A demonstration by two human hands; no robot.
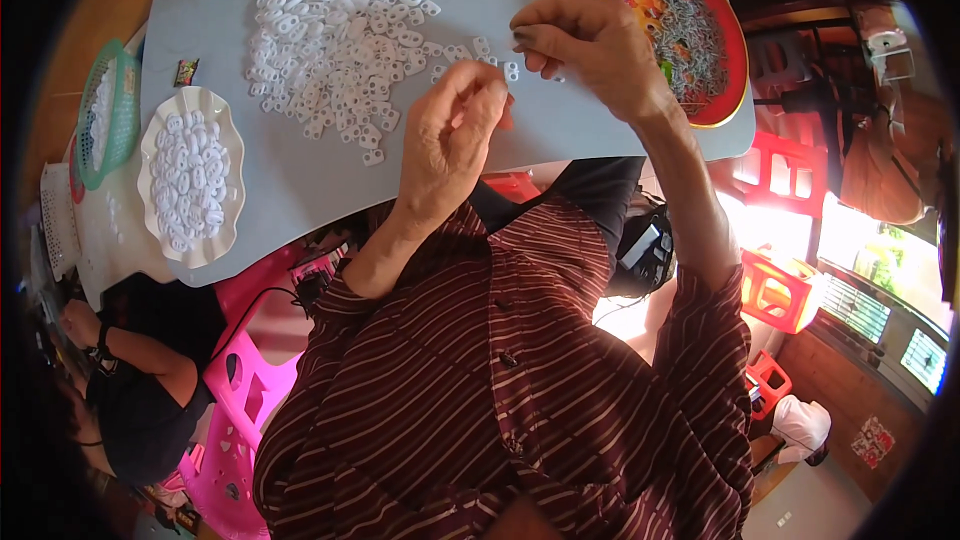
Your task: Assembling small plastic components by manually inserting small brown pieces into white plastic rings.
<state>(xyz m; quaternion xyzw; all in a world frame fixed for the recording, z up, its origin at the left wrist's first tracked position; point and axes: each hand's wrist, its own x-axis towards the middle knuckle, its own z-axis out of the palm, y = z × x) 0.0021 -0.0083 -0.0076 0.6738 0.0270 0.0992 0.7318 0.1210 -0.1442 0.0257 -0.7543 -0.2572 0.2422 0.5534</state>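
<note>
Both my hands work close together over a grey table (300,180). My left hand (452,135) has its fingers bunched at the tips, and what they pinch is hidden. Just right of it, my right hand (592,48) curls thumb and fingers together. A small white plastic piece (512,70) shows between the two hands; I cannot tell whether either hand holds it. A big heap of the same white pieces (335,30) lies on the table just left of and beyond my hands.
A red round tray (735,65) of small grey metal parts sits at the right. A white scalloped dish (160,230) of white pieces and a green basket (118,70) stand at the left. Another person (140,380) sits lower left by pink stools; red stools are at the right.
</note>
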